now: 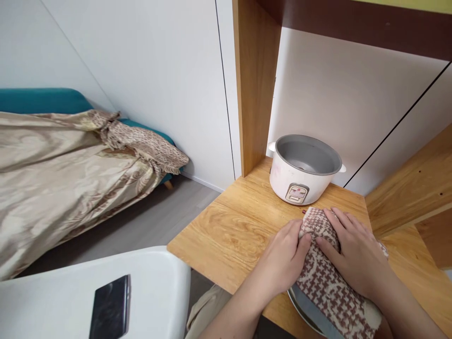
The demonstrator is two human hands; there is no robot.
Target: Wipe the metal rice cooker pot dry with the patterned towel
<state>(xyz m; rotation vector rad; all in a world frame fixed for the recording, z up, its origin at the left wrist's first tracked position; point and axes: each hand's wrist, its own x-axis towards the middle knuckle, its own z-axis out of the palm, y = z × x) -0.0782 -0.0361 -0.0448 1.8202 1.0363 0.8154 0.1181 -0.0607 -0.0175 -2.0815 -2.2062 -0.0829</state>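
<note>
A brown and cream houndstooth cloth [326,282] lies over a round metal lid or pan [303,310] at the near edge of the wooden table [229,235]. My left hand [282,259] grips the cloth's left edge. Flat on top of the cloth presses my right hand [353,254]. Just behind both hands stands a white rice cooker [300,181], open, with its grey inner pot [303,155] showing and no lid on it.
A white chair seat [148,292] with a black phone [111,308] on it sits at the lower left. A bed with a gold patterned cover [63,169] is at the left. A wooden post [252,89] and white wall stand behind the cooker.
</note>
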